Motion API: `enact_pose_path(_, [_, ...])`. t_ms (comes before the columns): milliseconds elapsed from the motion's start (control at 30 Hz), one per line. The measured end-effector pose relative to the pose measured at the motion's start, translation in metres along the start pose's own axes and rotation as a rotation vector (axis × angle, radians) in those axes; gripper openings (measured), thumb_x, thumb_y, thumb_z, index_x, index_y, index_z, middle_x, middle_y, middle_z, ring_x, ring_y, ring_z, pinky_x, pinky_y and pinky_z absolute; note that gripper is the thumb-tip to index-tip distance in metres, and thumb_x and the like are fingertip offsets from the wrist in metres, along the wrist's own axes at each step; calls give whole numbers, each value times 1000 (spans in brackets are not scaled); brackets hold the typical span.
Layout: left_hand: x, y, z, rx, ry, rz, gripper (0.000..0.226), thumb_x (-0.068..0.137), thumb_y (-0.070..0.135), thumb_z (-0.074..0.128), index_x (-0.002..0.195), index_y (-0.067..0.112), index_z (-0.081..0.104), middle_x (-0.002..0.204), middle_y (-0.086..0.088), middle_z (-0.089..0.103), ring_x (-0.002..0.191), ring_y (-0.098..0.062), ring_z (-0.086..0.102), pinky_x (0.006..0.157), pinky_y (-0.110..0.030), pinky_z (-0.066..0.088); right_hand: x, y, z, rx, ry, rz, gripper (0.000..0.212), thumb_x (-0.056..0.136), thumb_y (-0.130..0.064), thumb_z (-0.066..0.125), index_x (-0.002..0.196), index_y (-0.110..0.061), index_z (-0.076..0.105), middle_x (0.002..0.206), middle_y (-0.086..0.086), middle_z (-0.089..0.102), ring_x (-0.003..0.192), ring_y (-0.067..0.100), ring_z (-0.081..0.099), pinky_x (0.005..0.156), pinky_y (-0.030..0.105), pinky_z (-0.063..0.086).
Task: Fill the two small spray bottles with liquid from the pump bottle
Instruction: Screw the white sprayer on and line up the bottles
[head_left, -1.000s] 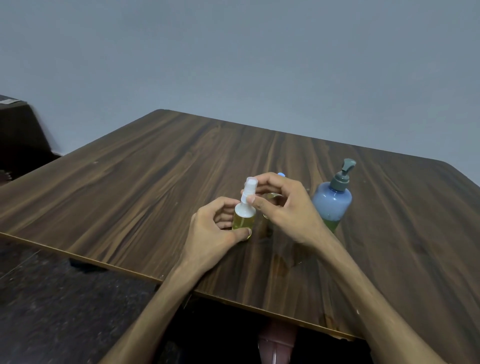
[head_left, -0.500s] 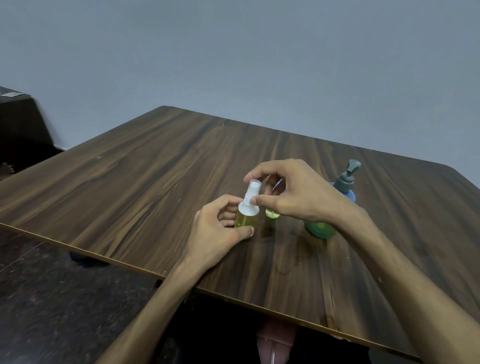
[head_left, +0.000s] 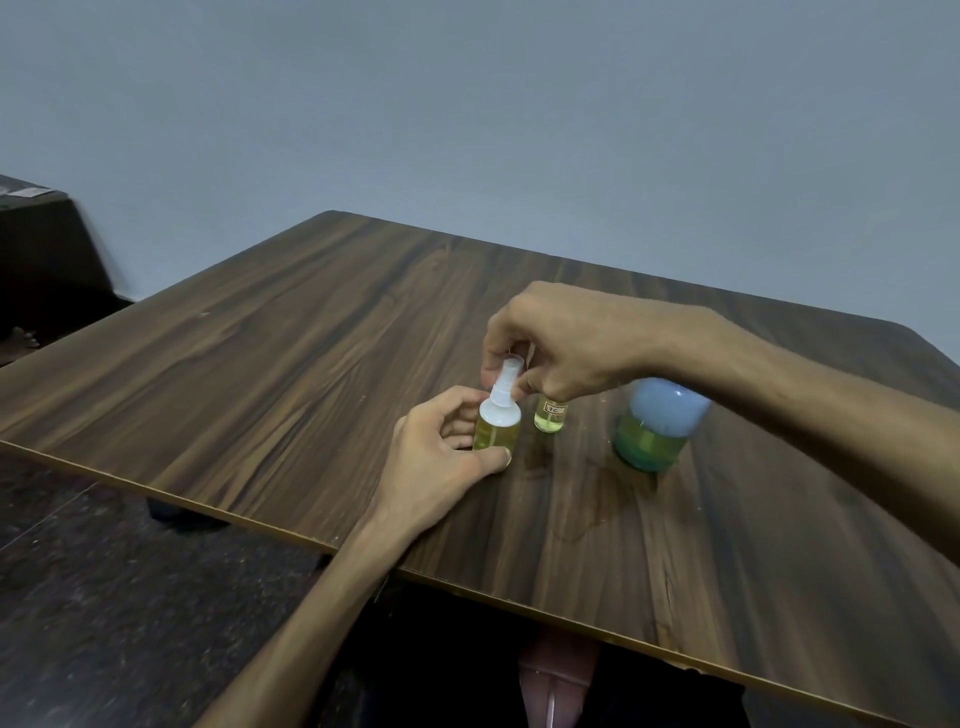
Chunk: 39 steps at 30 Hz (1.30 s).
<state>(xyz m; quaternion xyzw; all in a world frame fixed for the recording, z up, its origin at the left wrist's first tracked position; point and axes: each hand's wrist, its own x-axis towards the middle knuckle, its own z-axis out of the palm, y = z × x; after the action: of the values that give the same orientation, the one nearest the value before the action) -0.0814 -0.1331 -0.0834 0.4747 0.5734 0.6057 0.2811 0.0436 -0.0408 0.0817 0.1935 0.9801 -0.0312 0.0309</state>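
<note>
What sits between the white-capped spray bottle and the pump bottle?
Head view: the second small spray bottle, standing on the table under the right hand. Wet patches mark the wood around it.

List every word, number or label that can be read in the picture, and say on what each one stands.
Small label on the second spray bottle: dark marks, too small and blurred to read.
Spray bottle held by the left hand: no text shows.
Pump bottle: no text shows.
</note>
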Motion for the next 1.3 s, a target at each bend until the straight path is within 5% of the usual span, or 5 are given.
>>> enact_pose_path(267, [0, -2, 0, 23, -13, 30, 46, 70, -5, 85, 107, 21, 79, 88, 13, 78, 84, -4, 74, 82, -21, 58, 9, -1, -3, -64, -32, -5, 14, 89, -35, 82, 96, -24, 79, 65, -18, 61, 61, -13, 58, 54, 9, 41])
enact_pose_path(667, [1, 0, 0, 11, 17, -16, 48, 70, 7, 97, 112, 20, 79, 95, 10, 81, 90, -6, 78, 87, -26, 62, 9, -6, 9, -157, 46, 140, 61, 91, -74, 57, 76, -15, 64, 60, -3, 58, 57, 14, 52, 57, 32, 41])
enact_pose_path(833, [2, -2, 0, 27, 17, 0, 41, 70, 6, 97, 106, 18, 81, 95, 6, 82, 91, -11, 78, 84, -26, 63, 3, -5, -7, -188, -69, -22, 6, 86, -26, 73, 88, -23, 68, 68, -8, 65, 65, 8, 60, 59, 27, 44])
enact_pose_path(1067, [1, -2, 0, -15, 9, -21, 47, 71, 4, 96, 112, 18, 79, 94, 8, 82, 90, -11, 79, 88, -30, 63, 10, -7, 4, -277, -35, 122, 66, 93, -75, 50, 71, -14, 61, 60, 1, 60, 60, 21, 58, 55, 34, 43])
enact_pose_path(1300, [1, -2, 0, -9, 16, -19, 43, 71, 5, 96, 107, 21, 80, 95, 3, 83, 91, -14, 80, 87, -31, 64, 8, -9, 6, -247, -24, 155, 60, 102, -58, 50, 63, -13, 51, 57, 3, 52, 56, 19, 50, 54, 33, 34])
